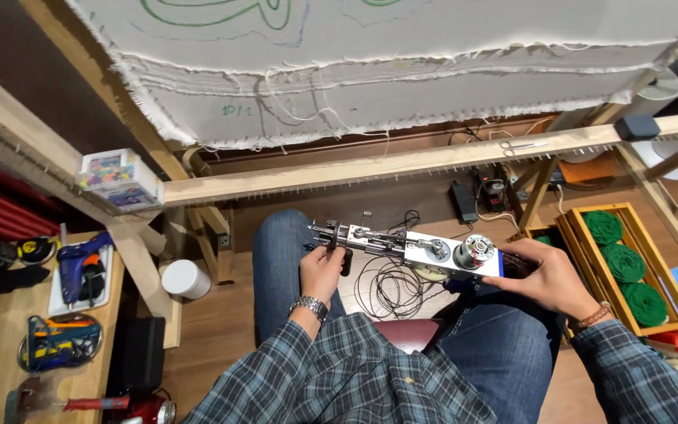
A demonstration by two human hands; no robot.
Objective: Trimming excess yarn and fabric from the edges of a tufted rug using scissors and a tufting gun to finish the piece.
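Tool in hand: a tufting gun (410,247), a long metal machine with a silver body, a round motor on top and a thin needle end, held level above the person's lap and pointing toward 9 o'clock.
Left hand: the left hand (321,272) sits at the needle end of the gun, at about 9 o'clock from the motor; its fingers are curled round a dark upright handle there, closed on it, with a metal wristwatch (310,306) on the wrist.
Right hand: the right hand (544,279) is at the rear of the gun, at 3 o'clock from the motor; the fingers are wrapped round the back end and grip it, with a brown bracelet at the wrist.
Cable: a thin black cable (390,286) hangs in loops from under the gun, between the knees.
Clothing: blue jeans (284,235) and plaid sleeves.
Frame: a wooden frame bar (402,165) runs across at 12 o'clock of the hands, set with rows of small nails; a white backing cloth (402,71) with green drawn lines is stretched above it.
On the bar: a pair of scissors (523,146) lies on the bar at 1 o'clock; a clear box of coloured bits (115,177) sits at the frame's corner at 10 o'clock.
Right floor: a wooden crate of green yarn (625,263) stands at 3 o'clock, just beside the right hand.
Left bench: a blue glue gun (80,263) on a white tray, well apart at 9 o'clock.
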